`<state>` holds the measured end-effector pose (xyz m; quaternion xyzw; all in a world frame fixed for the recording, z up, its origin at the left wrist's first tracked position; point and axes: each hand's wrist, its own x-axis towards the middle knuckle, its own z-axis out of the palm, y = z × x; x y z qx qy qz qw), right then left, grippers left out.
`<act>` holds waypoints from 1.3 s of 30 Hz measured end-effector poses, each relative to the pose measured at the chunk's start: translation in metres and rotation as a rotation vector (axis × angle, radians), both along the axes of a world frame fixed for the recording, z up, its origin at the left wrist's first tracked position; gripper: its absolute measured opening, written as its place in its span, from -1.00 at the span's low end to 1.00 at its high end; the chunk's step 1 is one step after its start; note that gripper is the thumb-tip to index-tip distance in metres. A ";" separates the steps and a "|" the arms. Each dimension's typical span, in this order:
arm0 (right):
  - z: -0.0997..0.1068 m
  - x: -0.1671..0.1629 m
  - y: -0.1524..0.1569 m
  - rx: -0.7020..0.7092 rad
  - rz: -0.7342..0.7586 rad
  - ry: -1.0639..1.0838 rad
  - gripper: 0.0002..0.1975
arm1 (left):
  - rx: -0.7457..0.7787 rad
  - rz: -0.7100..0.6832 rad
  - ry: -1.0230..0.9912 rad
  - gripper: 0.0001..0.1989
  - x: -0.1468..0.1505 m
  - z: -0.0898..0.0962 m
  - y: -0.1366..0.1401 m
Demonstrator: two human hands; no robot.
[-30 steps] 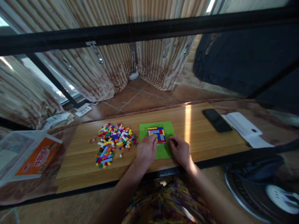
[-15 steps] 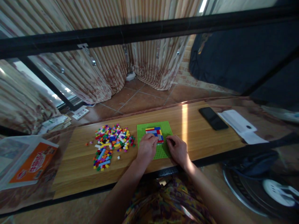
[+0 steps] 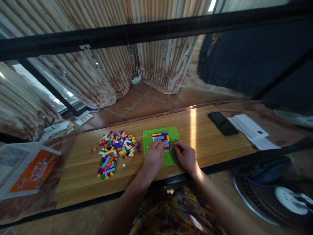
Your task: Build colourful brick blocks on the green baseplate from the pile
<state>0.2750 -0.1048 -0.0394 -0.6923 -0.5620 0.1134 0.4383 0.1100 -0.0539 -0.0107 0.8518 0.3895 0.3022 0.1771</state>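
A green studded baseplate [image 3: 148, 134] lies on the wooden tabletop in front of me. On it sits a low, roughly square block of toy bricks [image 3: 165, 134] in red, blue, yellow and grey-blue. My left hand [image 3: 154, 156] rests over the near left part of this block, fingers bent together and fingertips on the bricks; anything under them is hidden. My right hand [image 3: 186, 157] is at the baseplate's right edge, thumb and fingers curled close together. Whether it pinches a small brick or the plate cannot be made out.
A pile of loose bricks [image 3: 119, 143] and one white brick [image 3: 124, 165] lie left of the plate. A black phone [image 3: 223, 123] and white papers [image 3: 251, 129] are at the right. A plastic box with an orange label [image 3: 35, 170] stands far left. A dark bar [image 3: 156, 31] crosses beyond the table.
My left hand has shifted very slightly, showing a little more of the block's red near edge. My right hand stays in about the same place.
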 end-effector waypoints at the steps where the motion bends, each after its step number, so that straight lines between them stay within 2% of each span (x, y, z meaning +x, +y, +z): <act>1: 0.000 0.000 0.000 0.001 0.000 0.002 -0.79 | -0.010 0.001 -0.009 -0.73 -0.001 0.000 -0.001; 8: -0.001 0.000 0.001 0.012 0.000 0.007 -0.80 | -0.015 -0.013 -0.014 -0.79 -0.002 0.001 -0.003; 25: -0.001 0.000 0.000 0.015 -0.010 -0.006 -0.82 | 0.143 -0.039 0.110 -0.83 0.001 0.004 -0.001; 32: -0.001 0.000 0.000 0.013 -0.007 0.017 -0.82 | 0.113 0.011 0.112 -0.85 -0.002 -0.001 -0.002; 39: 0.000 0.000 0.000 0.016 -0.010 0.016 -0.82 | 0.142 0.030 0.184 -0.83 0.008 -0.002 0.000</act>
